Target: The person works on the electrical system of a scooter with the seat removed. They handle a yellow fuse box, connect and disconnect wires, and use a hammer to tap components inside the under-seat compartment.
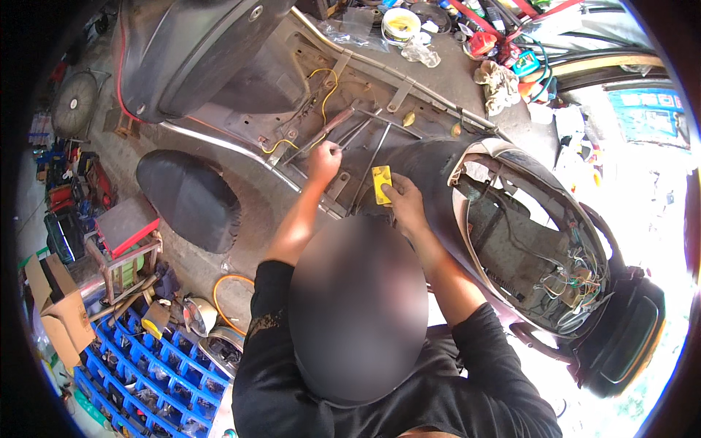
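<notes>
My right hand (406,201) grips a small flat yellow box (382,185) between thumb and fingers. To its left, my left hand (323,162) is closed, fingers curled in; whatever they hold is too small or hidden to name. Both hands are above the rusty footboard (372,98) of a scooter. Just beyond them on the footboard lie a T-handle wrench (381,125) and a tool with a reddish-brown handle (339,119). A yellow wire (326,98) loops along the board, close to my left hand.
The scooter's open rear body (526,241), with loose wiring, stands on my right. A black seat (186,201) lies on the floor at left. Blue parts bins (157,365), a cardboard box (62,310) and a fan (75,104) are farther left. A white bucket (401,26) stands at the back.
</notes>
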Available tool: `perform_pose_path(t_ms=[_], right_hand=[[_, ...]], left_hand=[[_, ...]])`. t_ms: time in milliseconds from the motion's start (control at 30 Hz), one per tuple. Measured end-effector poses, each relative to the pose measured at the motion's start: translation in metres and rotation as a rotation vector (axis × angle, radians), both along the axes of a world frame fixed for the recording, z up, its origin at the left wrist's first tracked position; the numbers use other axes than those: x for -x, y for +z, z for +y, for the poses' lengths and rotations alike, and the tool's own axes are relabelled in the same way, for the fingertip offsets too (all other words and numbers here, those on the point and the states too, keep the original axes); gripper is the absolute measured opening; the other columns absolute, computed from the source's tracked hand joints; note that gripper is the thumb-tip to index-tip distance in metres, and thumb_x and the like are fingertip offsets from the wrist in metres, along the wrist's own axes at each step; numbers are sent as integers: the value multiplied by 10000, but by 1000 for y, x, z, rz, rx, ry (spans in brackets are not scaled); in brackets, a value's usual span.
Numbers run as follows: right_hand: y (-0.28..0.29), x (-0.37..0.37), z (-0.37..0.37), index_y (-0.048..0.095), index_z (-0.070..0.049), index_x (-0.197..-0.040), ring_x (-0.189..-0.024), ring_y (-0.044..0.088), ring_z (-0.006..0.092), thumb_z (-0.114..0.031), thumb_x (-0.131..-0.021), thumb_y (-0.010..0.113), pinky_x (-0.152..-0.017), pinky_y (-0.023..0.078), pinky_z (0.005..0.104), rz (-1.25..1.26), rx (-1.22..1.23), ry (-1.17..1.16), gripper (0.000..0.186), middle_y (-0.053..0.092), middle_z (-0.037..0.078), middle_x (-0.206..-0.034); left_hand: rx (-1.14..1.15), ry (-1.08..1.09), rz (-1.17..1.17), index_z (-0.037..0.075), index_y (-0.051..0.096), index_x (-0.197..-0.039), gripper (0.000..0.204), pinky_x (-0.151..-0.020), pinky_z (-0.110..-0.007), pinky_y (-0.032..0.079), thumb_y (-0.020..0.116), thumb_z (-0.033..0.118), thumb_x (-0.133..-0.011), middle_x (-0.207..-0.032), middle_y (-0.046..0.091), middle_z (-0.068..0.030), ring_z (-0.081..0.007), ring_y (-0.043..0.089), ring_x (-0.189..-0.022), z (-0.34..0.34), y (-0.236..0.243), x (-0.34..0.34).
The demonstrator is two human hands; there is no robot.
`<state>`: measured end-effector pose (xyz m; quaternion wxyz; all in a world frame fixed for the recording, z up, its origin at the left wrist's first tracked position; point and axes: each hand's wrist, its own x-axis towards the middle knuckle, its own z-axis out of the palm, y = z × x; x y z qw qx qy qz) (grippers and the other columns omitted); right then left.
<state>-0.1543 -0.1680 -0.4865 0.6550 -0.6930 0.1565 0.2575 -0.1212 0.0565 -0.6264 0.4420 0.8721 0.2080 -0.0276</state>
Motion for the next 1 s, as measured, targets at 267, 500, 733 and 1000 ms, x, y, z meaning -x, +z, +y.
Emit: perform_pose_path(t_ms=[267, 500, 733, 1000], right_hand=[[-11, -13, 7, 555, 90, -1263, -1020, 668, 212, -55, -889, 656, -910, 508, 328, -214, 68, -5, 414, 682, 174, -1136], [16, -17, 9, 605, 68, -1218, -979, 672, 186, -54, -887, 656, -874, 516, 311, -239, -16, 23, 357, 698, 137, -1089], [20, -14, 1, 619, 65, -1191, -978, 674, 199, -63, -875, 661, -863, 518, 320, -305, 115, 49, 343, 695, 146, -1094], [7, -6, -7, 636, 45, -1176, -958, 680, 219, -88, -864, 676, -859, 517, 339, -278, 130, 52, 341, 695, 156, -1058]], left_hand=[[1104, 315, -172, -5, 692, -1048, 153, -656, -232, 492, 671, 88, -927, -854, 696, -44, -105, 622, -709, -52, 113, 66], [1007, 227, -219, -7, 703, -1025, 138, -654, -230, 505, 682, 87, -926, -850, 709, -49, -95, 635, -714, -72, 132, 51], [904, 267, -209, -17, 716, -990, 125, -642, -231, 506, 682, 75, -913, -808, 710, -44, -88, 631, -693, -86, 129, 45], [669, 205, -209, -32, 721, -933, 140, -627, -239, 498, 678, 94, -892, -735, 697, -44, -76, 614, -655, -91, 137, 48]])
